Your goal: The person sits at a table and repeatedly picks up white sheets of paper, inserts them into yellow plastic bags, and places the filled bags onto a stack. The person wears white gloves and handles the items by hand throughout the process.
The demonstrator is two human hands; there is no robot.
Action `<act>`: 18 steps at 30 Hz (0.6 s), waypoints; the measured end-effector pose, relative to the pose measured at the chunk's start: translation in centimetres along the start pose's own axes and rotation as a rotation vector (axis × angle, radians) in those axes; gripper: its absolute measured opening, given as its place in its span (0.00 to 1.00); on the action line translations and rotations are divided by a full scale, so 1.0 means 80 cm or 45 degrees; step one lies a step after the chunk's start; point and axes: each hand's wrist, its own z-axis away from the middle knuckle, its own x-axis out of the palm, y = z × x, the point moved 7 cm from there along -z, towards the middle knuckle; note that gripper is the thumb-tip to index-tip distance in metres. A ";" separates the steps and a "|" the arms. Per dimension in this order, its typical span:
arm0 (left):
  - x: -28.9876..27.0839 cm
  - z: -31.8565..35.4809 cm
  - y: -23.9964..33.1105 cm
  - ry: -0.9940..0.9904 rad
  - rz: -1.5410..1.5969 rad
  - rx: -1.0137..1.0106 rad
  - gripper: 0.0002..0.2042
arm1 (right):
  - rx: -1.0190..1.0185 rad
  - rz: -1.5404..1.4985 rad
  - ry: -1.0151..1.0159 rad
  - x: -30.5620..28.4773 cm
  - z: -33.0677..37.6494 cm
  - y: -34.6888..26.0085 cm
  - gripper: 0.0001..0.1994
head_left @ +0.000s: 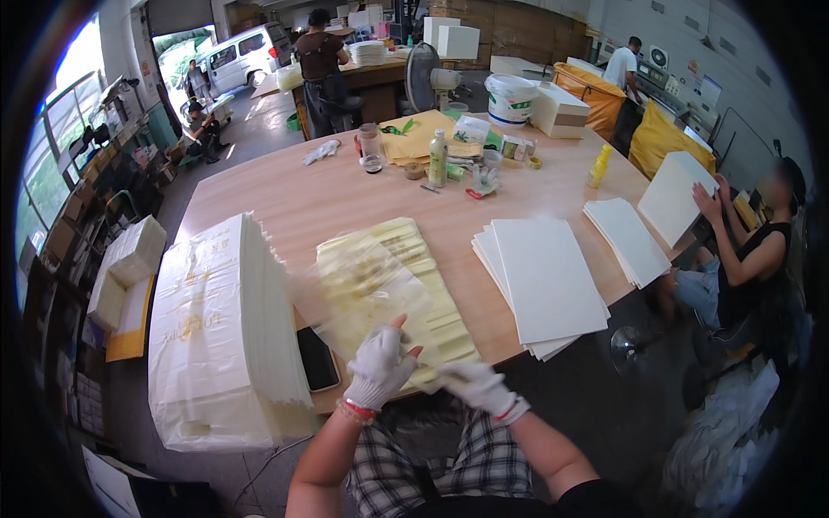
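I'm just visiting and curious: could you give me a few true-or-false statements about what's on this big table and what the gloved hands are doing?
1. Both hands, left hand and right hand, wear white gloves. True.
2. The left hand holds a clear plastic bag. True.
3. The phone lies on the white sheet stack. False: it lies on the table beside the tall wrapped stack.
4. The white bucket stands on the floor. False: it stands on the table's far side.

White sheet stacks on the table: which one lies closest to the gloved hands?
The fanned stack of white rectangular sheets near the table's front edge, just right of the hands; the other white stack lies farther right, by the seated person.
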 end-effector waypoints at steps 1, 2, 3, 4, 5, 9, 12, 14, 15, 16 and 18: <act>-0.009 0.007 0.012 0.126 -0.074 0.147 0.28 | 0.046 0.345 0.153 -0.041 0.015 0.029 0.12; -0.017 0.016 0.025 0.254 -0.148 0.292 0.29 | -0.125 0.561 0.333 -0.080 0.026 0.045 0.19; -0.022 0.025 0.026 0.296 -0.235 0.225 0.29 | 0.089 1.073 0.361 -0.106 0.036 0.063 0.31; -0.028 0.034 0.036 0.349 -0.244 0.214 0.28 | 0.251 1.477 0.256 -0.129 0.037 0.085 0.40; -0.033 0.042 0.052 0.405 -0.240 0.215 0.28 | 0.262 1.395 0.264 -0.155 0.047 0.130 0.44; -0.032 0.082 0.078 0.420 -0.100 0.212 0.21 | 0.362 0.910 0.354 -0.210 0.033 0.145 0.37; 0.031 0.090 0.101 0.033 0.341 0.264 0.13 | 0.387 0.850 0.427 -0.237 0.030 0.149 0.26; 0.094 0.091 0.116 -0.355 0.620 0.079 0.10 | 0.408 0.921 0.486 -0.246 0.031 0.148 0.20; 0.126 0.097 0.104 -0.512 0.789 -0.151 0.09 | 0.370 0.942 0.482 -0.231 0.026 0.130 0.18; 0.157 0.101 0.097 -0.665 0.969 -0.373 0.10 | 0.335 0.974 0.487 -0.215 0.032 0.094 0.16; 0.237 0.121 0.082 -0.712 1.970 -0.982 0.22 | 0.099 0.735 0.426 -0.184 0.059 0.011 0.10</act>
